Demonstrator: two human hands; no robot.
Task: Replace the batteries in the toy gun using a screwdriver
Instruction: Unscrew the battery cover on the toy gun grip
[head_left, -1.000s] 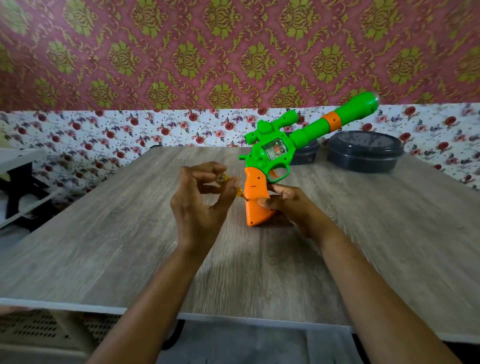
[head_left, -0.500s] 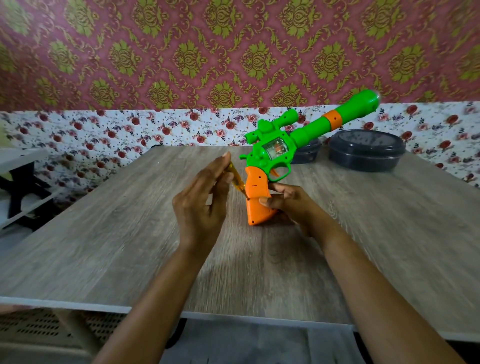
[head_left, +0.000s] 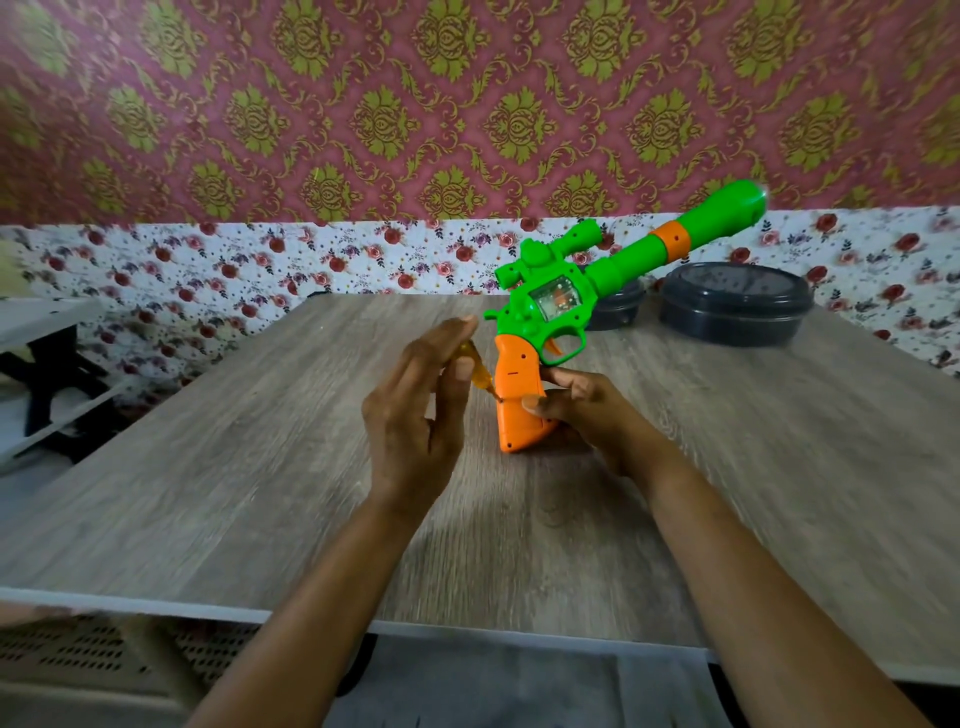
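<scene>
Left hand (head_left: 415, 415), fingers straight, pinches screwdriver (head_left: 480, 376) against thumb, tip on toy gun (head_left: 550, 306) grip. Right hand (head_left: 587, 410) clamps that grip from 3 o'clock.

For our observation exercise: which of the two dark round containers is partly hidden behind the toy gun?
The smaller container, on the left: the toy gun crosses in front of it. The larger container to its right shows whole.

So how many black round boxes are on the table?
2. The big box sits at the table's far right; the small box is left of it, partly behind the toy gun. Others may hide.
</scene>
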